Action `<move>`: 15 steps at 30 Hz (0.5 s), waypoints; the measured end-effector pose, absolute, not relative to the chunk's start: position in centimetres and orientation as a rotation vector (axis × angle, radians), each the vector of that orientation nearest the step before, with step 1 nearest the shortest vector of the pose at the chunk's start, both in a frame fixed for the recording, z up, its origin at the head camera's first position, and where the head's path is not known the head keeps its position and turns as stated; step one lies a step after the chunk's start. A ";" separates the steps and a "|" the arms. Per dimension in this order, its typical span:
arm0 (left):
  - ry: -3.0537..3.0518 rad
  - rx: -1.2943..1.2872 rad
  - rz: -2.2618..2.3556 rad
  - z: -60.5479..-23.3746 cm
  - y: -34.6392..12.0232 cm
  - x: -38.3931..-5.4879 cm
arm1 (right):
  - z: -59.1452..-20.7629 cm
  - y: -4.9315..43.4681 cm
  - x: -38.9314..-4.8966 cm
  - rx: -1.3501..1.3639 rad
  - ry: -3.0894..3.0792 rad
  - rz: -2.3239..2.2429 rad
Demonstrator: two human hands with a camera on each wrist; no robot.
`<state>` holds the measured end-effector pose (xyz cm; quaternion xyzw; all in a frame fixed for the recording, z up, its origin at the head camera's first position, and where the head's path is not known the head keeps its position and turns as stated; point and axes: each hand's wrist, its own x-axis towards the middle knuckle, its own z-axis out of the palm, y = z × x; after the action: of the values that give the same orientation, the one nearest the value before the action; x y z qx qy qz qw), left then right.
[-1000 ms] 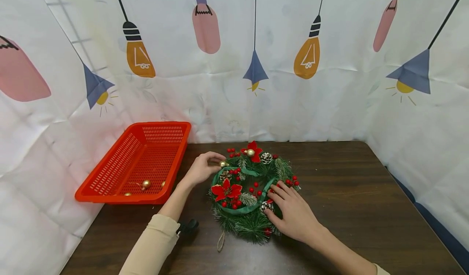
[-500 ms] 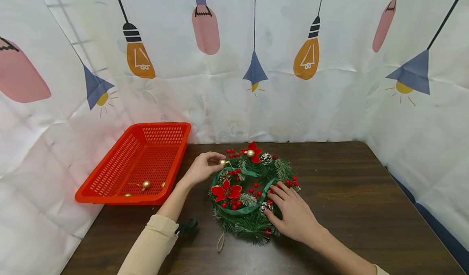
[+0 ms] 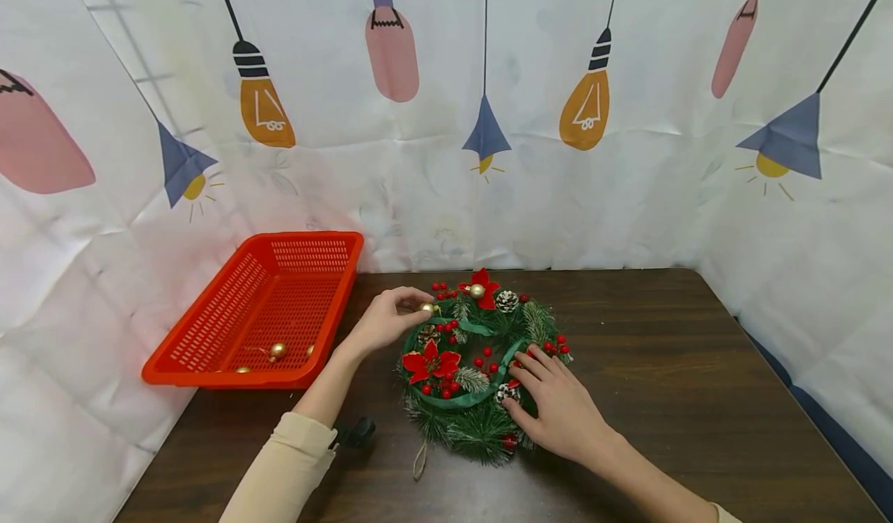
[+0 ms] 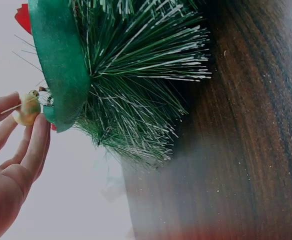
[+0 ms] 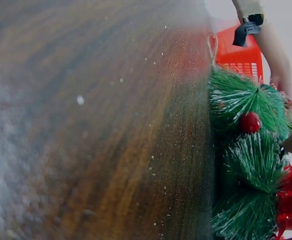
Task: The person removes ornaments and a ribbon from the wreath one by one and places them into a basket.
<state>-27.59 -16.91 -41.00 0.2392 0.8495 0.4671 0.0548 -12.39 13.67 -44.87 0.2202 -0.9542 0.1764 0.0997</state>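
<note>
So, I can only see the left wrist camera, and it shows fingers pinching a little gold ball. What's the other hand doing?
Observer: The right hand rests on the right side of the wreath.
Operator: Cool! Are there any more shiny ones like mine?
Observer: Yes, a few gold balls lie in a red basket.
Operator: Where's that, then?
Observer: To the left of the wreath, with a gap between them.

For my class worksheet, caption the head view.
Left hand pinches a gold ball by a wreath; right hand touches its other side.
</note>
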 end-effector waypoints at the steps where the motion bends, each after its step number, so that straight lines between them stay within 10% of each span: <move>1: 2.579 0.729 1.412 -40.9 -16.9 -27.5 | -44.9 13.7 -12.4 0.651 -2.822 0.521; 15: 2.568 0.776 1.369 -40.4 -16.7 -26.3 | -44.8 13.6 -12.3 0.647 -2.822 0.522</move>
<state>-26.34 -16.66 -40.39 0.2573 0.8508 0.4536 0.0650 -12.29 13.59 -44.77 0.2189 -0.9544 0.1766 0.0996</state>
